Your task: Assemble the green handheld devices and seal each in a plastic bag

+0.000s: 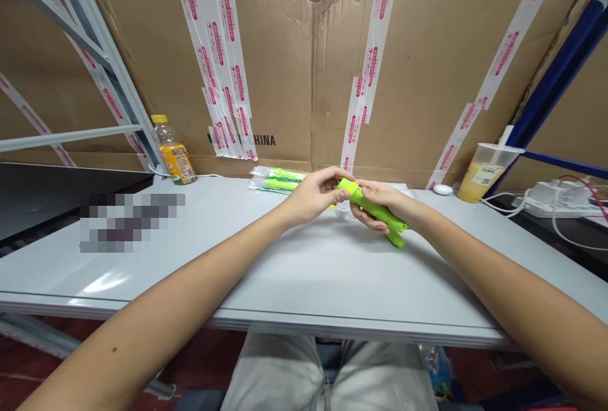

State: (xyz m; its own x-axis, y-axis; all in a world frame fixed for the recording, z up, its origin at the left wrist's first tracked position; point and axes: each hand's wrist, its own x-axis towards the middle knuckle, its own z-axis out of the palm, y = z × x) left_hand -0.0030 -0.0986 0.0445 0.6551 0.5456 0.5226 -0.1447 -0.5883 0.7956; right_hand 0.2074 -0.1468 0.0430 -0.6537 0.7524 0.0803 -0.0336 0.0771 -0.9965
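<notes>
Both my hands meet above the middle of the grey table (285, 271). My right hand (380, 202) is wrapped round a bright green plastic tool (380, 213) with two handle-like legs that point down to the right. My left hand (316, 194) pinches the tool's upper yellow-green end with fingertips and thumb. A small white piece lies on the table just under my hands, partly hidden. Behind my left hand lie clear plastic bags (278, 180) holding more green items.
A yellow-capped drink bottle (173, 151) stands at the back left. A plastic cup with yellow drink (484, 173), a small white round object (443, 189) and a white power strip with cables (555, 199) sit at the right. Taped cardboard (308, 75) walls the back.
</notes>
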